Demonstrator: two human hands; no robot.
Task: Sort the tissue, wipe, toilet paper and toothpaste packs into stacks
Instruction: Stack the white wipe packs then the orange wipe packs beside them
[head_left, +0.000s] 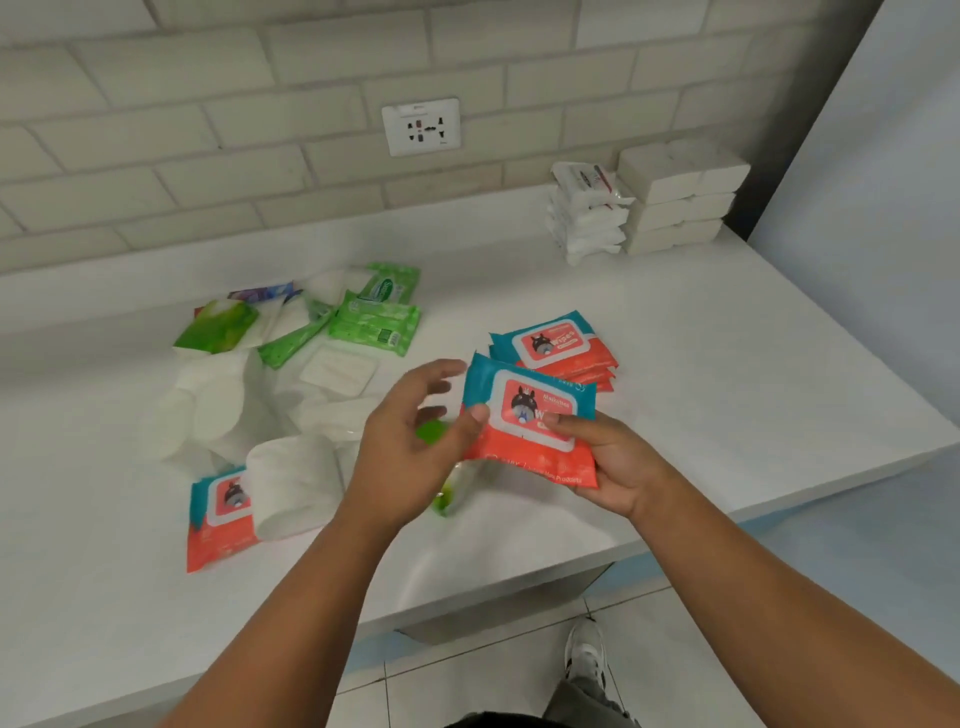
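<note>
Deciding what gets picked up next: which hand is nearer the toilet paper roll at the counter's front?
Left. The left hand is just right of the toilet paper roll; the right hand is farther right, gripping the red-and-blue wipes pack.

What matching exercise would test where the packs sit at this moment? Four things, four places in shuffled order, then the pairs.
Things
1. white pack stack
2. green wipe packs
3. toilet paper roll
4. blue-and-red wipes stack

Places
A. just behind the held pack that the right hand grips
B. lying over part of a lone blue-and-red pack, near left
C. far right, near the wall
D. in the unsorted pile below the wall socket

Pairs: 1-C, 2-D, 3-B, 4-A
</note>
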